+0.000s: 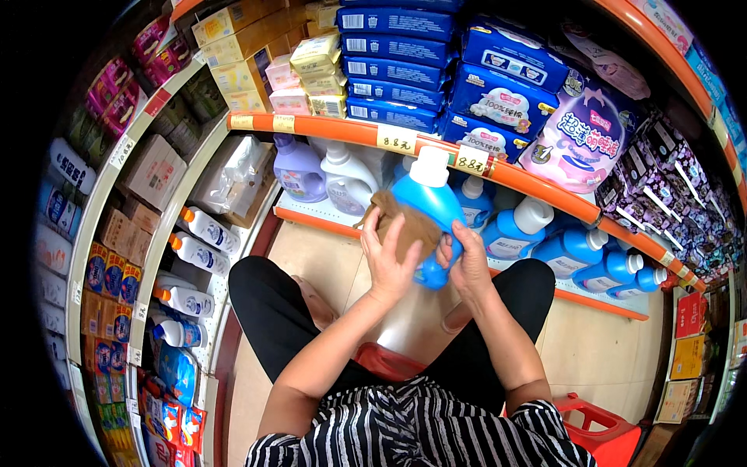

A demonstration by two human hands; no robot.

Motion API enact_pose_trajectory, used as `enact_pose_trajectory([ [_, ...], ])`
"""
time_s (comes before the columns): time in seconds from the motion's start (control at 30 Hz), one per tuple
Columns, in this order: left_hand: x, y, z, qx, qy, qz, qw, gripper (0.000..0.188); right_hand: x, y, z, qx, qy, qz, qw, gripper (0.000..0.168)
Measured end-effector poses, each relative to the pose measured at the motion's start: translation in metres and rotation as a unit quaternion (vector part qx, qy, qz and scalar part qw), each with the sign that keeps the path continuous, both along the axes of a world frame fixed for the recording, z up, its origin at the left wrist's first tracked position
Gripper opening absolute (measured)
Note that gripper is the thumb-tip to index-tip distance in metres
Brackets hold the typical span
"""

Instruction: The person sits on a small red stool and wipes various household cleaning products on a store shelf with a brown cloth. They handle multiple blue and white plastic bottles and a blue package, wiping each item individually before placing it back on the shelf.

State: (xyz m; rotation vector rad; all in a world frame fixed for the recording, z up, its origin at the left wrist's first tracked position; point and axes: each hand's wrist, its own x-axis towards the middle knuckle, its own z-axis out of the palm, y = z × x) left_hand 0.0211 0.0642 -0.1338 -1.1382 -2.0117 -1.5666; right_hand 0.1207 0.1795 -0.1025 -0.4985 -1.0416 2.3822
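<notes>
A blue plastic detergent bottle point(417, 195) with a white cap is held up, tilted, in front of the lower shelf. My right hand point(470, 257) grips it around the handle. A crumpled brown cloth point(411, 227) lies against the bottle's side, and my left hand point(388, 254) presses it there with fingers spread. The cloth and fingers hide much of the bottle's front. Behind it on the shelf stand more blue bottles point(513, 227), a white bottle point(347, 181) and a lilac bottle point(300, 169).
An orange shelf edge point(332, 128) with price tags runs just above the bottle. Blue packs point(397, 76) are stacked over it. Left shelves point(140, 257) carry bottles and boxes. My knees point(262, 303) flank the tiled floor point(297, 251). A red plastic stool point(607, 429) stands at right.
</notes>
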Motion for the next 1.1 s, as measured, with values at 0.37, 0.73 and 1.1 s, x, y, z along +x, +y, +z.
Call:
enact_pose_trajectory([
  [0.37, 0.016, 0.006, -0.003, -0.021, 0.036, 0.029, 0.999, 0.048, -0.007, 0.007, 0.013, -0.091, -0.006, -0.069, 0.993, 0.033],
  [0.73, -0.024, 0.023, 0.018, -0.015, -0.013, 0.038, 0.999, 0.045, -0.010, 0.013, -0.001, -0.066, 0.035, -0.018, 0.997, 0.030],
  [1.1, 0.033, 0.002, -0.001, -0.095, 0.136, -0.008, 0.986, 0.055, -0.019, 0.013, 0.004, -0.099, -0.052, -0.167, 0.980, 0.036],
])
